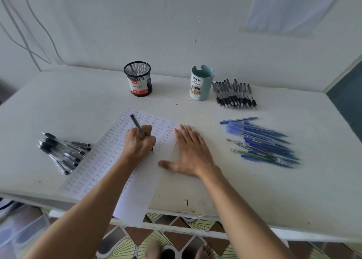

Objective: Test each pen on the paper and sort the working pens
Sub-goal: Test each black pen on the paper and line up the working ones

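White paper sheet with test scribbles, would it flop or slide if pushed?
Probably floppy: the white paper sheet hangs past the edge of the white table. Likely light and slippery; the right hand lies flat on its edge.

Lower half of the pen [138,125] unseen inside the left hand [139,143]; blurred feet [203,252] at bottom edge.

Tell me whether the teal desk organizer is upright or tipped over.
Upright. The teal desk organizer stands on its base on the table, notched rim on top.
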`<action>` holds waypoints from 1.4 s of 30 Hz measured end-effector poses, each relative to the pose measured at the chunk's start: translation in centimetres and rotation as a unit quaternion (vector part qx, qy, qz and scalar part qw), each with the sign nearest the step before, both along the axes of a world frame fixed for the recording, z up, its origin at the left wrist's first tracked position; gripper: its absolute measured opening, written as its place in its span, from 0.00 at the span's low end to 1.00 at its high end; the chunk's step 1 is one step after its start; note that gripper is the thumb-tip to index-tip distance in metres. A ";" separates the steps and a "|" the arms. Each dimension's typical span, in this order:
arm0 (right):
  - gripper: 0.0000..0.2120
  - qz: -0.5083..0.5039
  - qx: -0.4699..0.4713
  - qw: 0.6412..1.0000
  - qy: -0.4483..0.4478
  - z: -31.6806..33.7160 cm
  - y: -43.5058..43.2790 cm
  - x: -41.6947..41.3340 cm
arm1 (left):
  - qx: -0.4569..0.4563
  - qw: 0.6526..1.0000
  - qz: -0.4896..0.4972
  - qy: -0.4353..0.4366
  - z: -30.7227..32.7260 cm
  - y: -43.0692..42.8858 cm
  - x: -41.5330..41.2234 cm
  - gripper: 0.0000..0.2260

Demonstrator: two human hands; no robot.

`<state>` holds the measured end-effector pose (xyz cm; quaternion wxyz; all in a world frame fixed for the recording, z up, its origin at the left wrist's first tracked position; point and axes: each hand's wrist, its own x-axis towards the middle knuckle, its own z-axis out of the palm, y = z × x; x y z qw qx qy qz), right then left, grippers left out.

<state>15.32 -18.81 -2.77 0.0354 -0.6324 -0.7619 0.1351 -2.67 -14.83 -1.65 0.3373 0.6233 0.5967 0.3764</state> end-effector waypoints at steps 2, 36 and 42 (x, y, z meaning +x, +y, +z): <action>0.57 0.000 -0.001 1.000 0.000 0.0 0.0 0.0 | 0.005 1.000 0.003 0.008 0.0 0.0 0.1 0.17; 0.57 -0.001 0.005 1.000 0.003 -0.2 0.1 0.0 | -0.015 1.000 -0.002 0.003 -0.2 0.0 0.6 0.17; 0.54 0.006 0.003 1.000 0.012 0.0 0.0 0.1 | -0.045 0.980 -0.025 -0.193 0.3 0.8 -0.3 0.05</action>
